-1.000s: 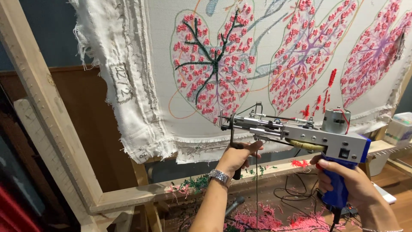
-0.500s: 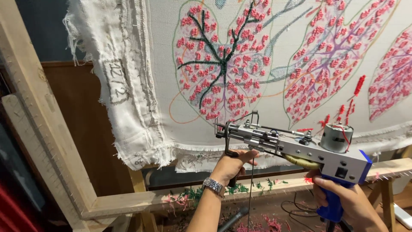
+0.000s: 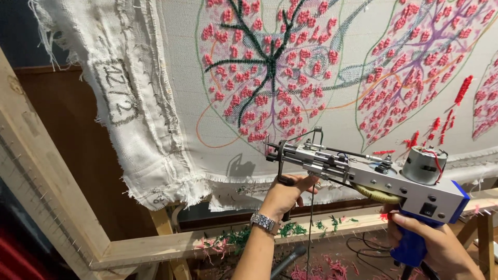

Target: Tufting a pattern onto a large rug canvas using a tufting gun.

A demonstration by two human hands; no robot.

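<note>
Both hands gripped the tufting gun (image 3: 363, 179): my left hand (image 3: 288, 194) curled round its front handle, my right hand (image 3: 436, 243) clenched the blue grip; it looked rigid and front-heavy.

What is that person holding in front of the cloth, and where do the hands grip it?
A tufting gun. The right hand grips its blue pistol handle at the rear; the left hand holds the black front handle under its nose.

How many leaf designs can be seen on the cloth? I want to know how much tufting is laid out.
3: one leaf above the left hand, one above the tufting gun, and one cut by the right edge. More may lie outside the picture.
</note>
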